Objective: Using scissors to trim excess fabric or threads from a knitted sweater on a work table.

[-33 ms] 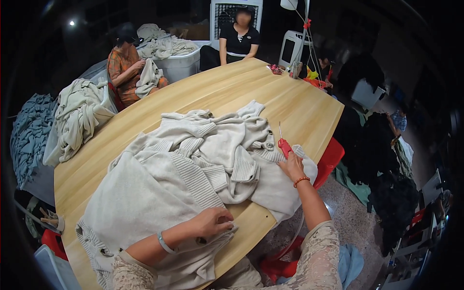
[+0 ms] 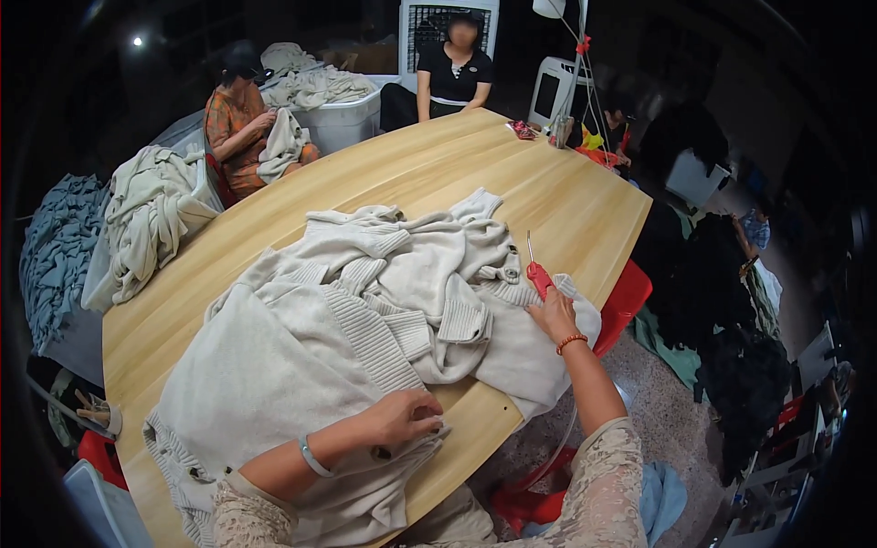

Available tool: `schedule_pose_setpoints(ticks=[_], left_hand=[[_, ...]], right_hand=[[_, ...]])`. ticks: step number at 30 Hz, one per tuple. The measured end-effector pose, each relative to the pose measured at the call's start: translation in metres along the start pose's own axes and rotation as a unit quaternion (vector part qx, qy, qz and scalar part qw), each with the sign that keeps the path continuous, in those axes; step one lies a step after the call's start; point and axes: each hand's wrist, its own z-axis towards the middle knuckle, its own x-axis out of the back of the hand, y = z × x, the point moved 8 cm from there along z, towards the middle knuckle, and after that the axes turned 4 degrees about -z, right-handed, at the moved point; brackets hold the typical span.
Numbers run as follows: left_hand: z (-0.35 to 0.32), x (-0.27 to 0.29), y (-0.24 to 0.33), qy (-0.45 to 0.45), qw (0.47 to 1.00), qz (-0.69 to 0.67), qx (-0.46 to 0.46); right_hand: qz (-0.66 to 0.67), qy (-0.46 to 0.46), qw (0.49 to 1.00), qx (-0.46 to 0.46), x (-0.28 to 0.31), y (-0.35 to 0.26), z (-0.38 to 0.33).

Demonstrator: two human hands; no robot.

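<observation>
Across the table lies a heap of cream knitted cardigans (image 2: 274, 342) with ribbed bands and dark buttons. My left hand (image 2: 405, 417) rests low on the nearest cardigan, by its edge. Its fingers are curled in, and whether fabric is pinched between them is hidden. Farther right, my right hand (image 2: 554, 317) is closed round the handle of a red-handled tool (image 2: 539, 277) with a thin metal shaft. That shaft points away from me, just right of the heap. Beneath the right hand, part of a cardigan (image 2: 534, 361) hangs over the table's edge.
The wooden table (image 2: 411, 173) has a red chair (image 2: 624, 306) at its right edge. Bins of cream knitwear (image 2: 151, 215) and a blue-grey garment pile (image 2: 62, 256) stand left. Two people (image 2: 242, 128) sit beyond; one handles a garment. A lamp pole (image 2: 574, 82) rises at the far right corner.
</observation>
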Motion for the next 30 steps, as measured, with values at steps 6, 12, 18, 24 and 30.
schedule_pose_setpoints(ticks=[6,12,18,24,30], left_hand=[[0.011,-0.002,-0.002,0.001,1.0,0.009,-0.004],[0.006,-0.002,-0.006,-0.004,1.0,-0.009,0.027],[0.008,-0.006,-0.012,0.007,0.999,-0.022,0.035],[0.01,-0.007,-0.016,0.017,1.0,-0.004,0.024],[0.011,-0.011,-0.015,0.023,0.999,0.041,0.0]], right_hand=[[-0.018,0.024,0.999,0.025,0.011,0.004,-0.009],[-0.004,0.036,0.998,0.042,0.011,0.0,-0.016],[-0.002,0.046,0.998,0.044,0.007,0.007,-0.021],[0.0,0.054,0.997,0.05,0.005,0.005,-0.022],[-0.001,0.062,0.997,0.053,0.003,0.006,-0.022]])
